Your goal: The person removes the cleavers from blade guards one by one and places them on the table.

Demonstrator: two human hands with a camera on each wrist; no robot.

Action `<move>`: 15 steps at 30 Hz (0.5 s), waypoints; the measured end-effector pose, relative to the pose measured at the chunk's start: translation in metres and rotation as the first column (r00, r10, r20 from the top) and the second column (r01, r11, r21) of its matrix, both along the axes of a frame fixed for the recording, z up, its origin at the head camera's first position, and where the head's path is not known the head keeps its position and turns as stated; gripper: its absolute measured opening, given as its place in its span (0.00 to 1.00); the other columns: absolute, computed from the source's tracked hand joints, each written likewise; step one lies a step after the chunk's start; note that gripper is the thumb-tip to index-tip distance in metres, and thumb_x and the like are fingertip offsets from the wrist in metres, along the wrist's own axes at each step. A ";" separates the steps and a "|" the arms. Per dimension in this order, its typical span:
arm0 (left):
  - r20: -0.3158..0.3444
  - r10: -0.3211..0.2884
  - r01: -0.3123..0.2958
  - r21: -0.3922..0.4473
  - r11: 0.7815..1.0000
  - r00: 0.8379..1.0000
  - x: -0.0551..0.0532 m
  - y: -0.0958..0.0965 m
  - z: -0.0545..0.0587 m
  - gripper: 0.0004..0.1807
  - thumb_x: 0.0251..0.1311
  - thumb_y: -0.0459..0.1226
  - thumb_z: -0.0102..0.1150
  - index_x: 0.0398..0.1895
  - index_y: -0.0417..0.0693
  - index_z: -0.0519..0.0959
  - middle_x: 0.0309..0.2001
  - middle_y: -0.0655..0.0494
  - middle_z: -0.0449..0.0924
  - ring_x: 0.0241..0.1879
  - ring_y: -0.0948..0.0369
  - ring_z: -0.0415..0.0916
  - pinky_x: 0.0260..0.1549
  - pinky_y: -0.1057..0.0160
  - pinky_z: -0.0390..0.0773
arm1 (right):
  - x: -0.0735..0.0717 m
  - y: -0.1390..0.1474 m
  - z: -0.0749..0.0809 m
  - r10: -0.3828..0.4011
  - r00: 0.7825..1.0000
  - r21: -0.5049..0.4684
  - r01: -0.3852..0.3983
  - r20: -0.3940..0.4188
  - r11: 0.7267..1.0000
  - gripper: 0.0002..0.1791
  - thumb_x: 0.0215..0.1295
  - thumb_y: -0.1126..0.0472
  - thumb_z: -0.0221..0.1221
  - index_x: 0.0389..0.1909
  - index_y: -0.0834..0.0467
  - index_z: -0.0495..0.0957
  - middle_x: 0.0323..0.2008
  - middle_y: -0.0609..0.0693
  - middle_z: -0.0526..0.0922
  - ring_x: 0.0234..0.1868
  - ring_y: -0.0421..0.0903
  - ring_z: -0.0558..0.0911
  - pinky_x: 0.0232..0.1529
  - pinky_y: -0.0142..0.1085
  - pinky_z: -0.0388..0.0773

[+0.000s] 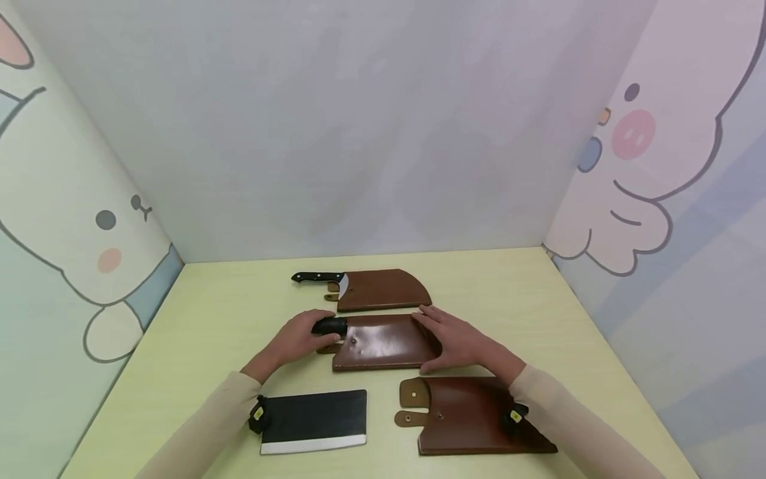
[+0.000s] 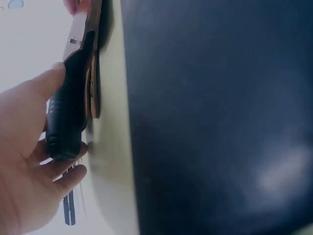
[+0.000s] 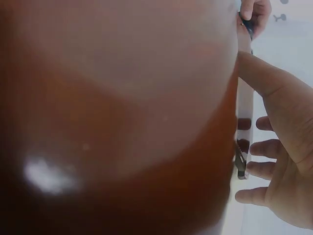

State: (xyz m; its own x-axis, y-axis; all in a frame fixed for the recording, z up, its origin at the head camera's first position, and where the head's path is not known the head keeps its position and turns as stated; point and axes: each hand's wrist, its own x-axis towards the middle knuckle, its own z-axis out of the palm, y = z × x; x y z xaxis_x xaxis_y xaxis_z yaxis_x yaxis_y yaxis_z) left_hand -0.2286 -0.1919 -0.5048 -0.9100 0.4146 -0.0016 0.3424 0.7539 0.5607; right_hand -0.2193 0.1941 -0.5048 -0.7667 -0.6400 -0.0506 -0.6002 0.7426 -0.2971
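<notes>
A brown leather sheath (image 1: 385, 342) lies mid-table with a cleaver's black handle (image 1: 329, 326) at its left end. My left hand (image 1: 302, 336) holds this handle. In the left wrist view the thumb is on one side of the handle, with fingertips (image 2: 80, 149) showing past the other. My right hand (image 1: 457, 339) lies at the sheath's right end, fingers spread, thumb near the front corner. In the right wrist view its fingers (image 3: 266, 148) extend toward the sheath. Most of the blade is hidden inside the leather.
Behind lies another sheathed knife (image 1: 383, 291), its black handle pointing left. Near my left forearm lies a bare cleaver (image 1: 317, 416) with a dark blade and bright edge. An unfastened brown sheath (image 1: 467, 416) lies under my right forearm. Walls border the table (image 1: 239, 293).
</notes>
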 end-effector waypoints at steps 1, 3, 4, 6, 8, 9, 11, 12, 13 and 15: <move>-0.005 -0.002 0.002 0.000 1.000 1.000 0.000 0.000 0.000 0.32 0.66 0.53 0.66 0.66 0.43 0.77 0.62 0.46 0.78 0.59 0.50 0.76 0.55 0.45 0.76 | -0.001 -0.001 -0.001 0.006 1.000 0.004 -0.006 0.003 1.000 0.66 0.48 0.22 0.67 0.81 0.53 0.55 0.80 0.60 0.54 0.79 0.61 0.56 0.69 0.55 0.67; -0.016 -0.002 0.002 -0.002 1.000 1.000 -0.001 0.001 -0.001 0.31 0.66 0.52 0.67 0.65 0.43 0.77 0.61 0.46 0.79 0.58 0.50 0.77 0.54 0.45 0.76 | -0.003 -0.002 -0.002 0.019 1.000 0.015 -0.019 0.004 1.000 0.66 0.47 0.21 0.67 0.81 0.53 0.54 0.80 0.60 0.54 0.79 0.60 0.55 0.70 0.55 0.66; -0.019 0.000 0.000 -0.003 1.000 1.000 -0.001 0.001 -0.001 0.31 0.65 0.52 0.67 0.64 0.43 0.78 0.61 0.46 0.79 0.58 0.50 0.77 0.54 0.46 0.76 | -0.003 -0.003 -0.002 0.026 1.000 0.019 -0.026 0.006 0.999 0.67 0.47 0.21 0.67 0.81 0.53 0.54 0.80 0.60 0.54 0.79 0.60 0.55 0.70 0.55 0.66; -0.026 0.009 -0.009 -0.007 1.000 1.000 -0.001 0.002 -0.001 0.30 0.65 0.52 0.68 0.63 0.43 0.78 0.59 0.46 0.79 0.56 0.51 0.77 0.52 0.47 0.76 | -0.004 -0.004 -0.002 0.037 0.999 0.019 -0.037 0.010 0.999 0.67 0.47 0.22 0.68 0.82 0.54 0.53 0.79 0.61 0.54 0.79 0.61 0.55 0.70 0.55 0.66; -0.025 0.021 -0.021 -0.007 1.000 0.999 -0.002 0.003 0.000 0.30 0.64 0.51 0.68 0.63 0.43 0.79 0.58 0.46 0.79 0.53 0.52 0.77 0.49 0.49 0.77 | -0.005 -0.005 -0.001 0.041 0.999 0.020 -0.041 0.014 0.999 0.68 0.48 0.24 0.69 0.82 0.54 0.52 0.80 0.61 0.54 0.79 0.61 0.54 0.70 0.55 0.66; -0.023 0.026 -0.026 -0.006 1.000 0.999 -0.003 0.003 0.000 0.30 0.64 0.51 0.69 0.62 0.43 0.80 0.57 0.46 0.79 0.51 0.53 0.78 0.47 0.50 0.77 | -0.005 -0.005 -0.001 0.039 0.999 0.016 -0.039 0.022 0.999 0.68 0.47 0.24 0.70 0.82 0.54 0.51 0.80 0.61 0.54 0.80 0.61 0.54 0.69 0.55 0.66; -0.028 0.029 -0.029 -0.008 1.000 0.999 -0.004 0.004 0.001 0.29 0.63 0.51 0.69 0.61 0.43 0.80 0.56 0.45 0.80 0.48 0.53 0.78 0.44 0.51 0.77 | -0.005 -0.006 0.001 0.038 0.999 0.007 -0.038 0.039 0.999 0.68 0.47 0.25 0.71 0.82 0.55 0.51 0.79 0.61 0.54 0.80 0.61 0.54 0.68 0.56 0.67; -0.031 0.028 -0.028 -0.006 1.000 0.999 -0.004 0.004 0.000 0.29 0.63 0.51 0.70 0.61 0.42 0.81 0.55 0.45 0.80 0.48 0.53 0.78 0.43 0.52 0.77 | -0.005 -0.006 0.001 0.038 0.998 0.002 -0.038 0.046 0.999 0.69 0.46 0.26 0.72 0.82 0.55 0.51 0.79 0.62 0.54 0.79 0.62 0.54 0.68 0.57 0.68; -0.035 0.025 -0.025 -0.005 1.000 0.999 -0.005 0.004 0.000 0.29 0.63 0.51 0.70 0.60 0.43 0.81 0.54 0.45 0.80 0.47 0.54 0.78 0.43 0.52 0.77 | -0.005 -0.006 0.001 0.039 0.998 0.001 -0.039 0.047 0.999 0.69 0.46 0.26 0.72 0.82 0.56 0.51 0.79 0.62 0.54 0.79 0.62 0.54 0.67 0.57 0.69; -0.044 0.019 -0.019 -0.006 1.000 0.999 -0.005 0.003 -0.001 0.28 0.62 0.50 0.71 0.59 0.43 0.82 0.53 0.46 0.79 0.46 0.54 0.77 0.43 0.52 0.77 | -0.006 -0.007 0.002 0.040 0.998 0.009 -0.040 0.052 0.999 0.70 0.45 0.25 0.72 0.82 0.56 0.51 0.79 0.61 0.55 0.79 0.62 0.55 0.66 0.57 0.70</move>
